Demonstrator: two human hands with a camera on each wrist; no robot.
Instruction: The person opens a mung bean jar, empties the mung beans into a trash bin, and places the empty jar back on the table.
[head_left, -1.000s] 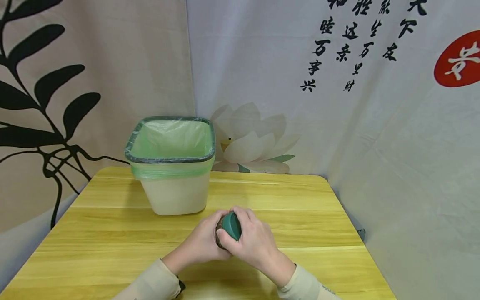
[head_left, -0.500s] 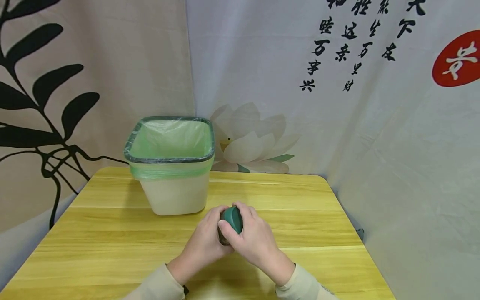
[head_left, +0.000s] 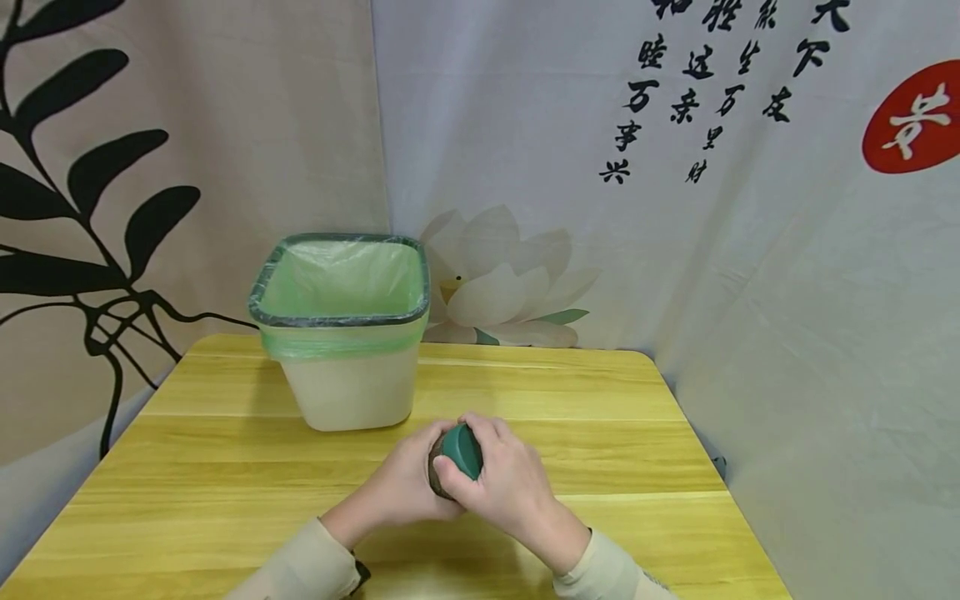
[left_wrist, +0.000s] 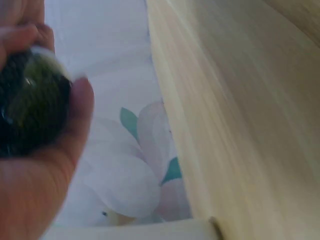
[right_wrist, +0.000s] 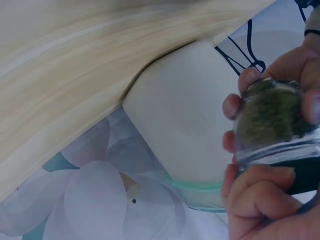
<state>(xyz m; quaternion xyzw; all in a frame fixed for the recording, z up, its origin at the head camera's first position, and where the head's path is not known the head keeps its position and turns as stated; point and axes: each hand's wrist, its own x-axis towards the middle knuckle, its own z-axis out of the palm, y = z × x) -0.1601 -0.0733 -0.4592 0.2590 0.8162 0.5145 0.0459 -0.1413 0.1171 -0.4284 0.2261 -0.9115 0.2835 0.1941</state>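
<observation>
Both hands meet around a small glass jar with a green lid above the near middle of the table. In the right wrist view, dark green-brown flaky contents show through the jar's clear side. The left hand holds the jar's body, its thumb along one side in the left wrist view, where the jar looks blurred. The right hand grips the lid end, thumb and fingers curled around the dark green rim. The jar leans, its lid facing up and to the right. Fingers hide much of its body.
A whitish bin lined with a green bag stands at the table's back left, beyond the hands. Around the wooden table hang printed cloths on the back and sides.
Half a second ago the hands and jar were slightly higher and farther right, the left wrist turned inward. Now they are back near their earlier pose. The bin has not moved.
</observation>
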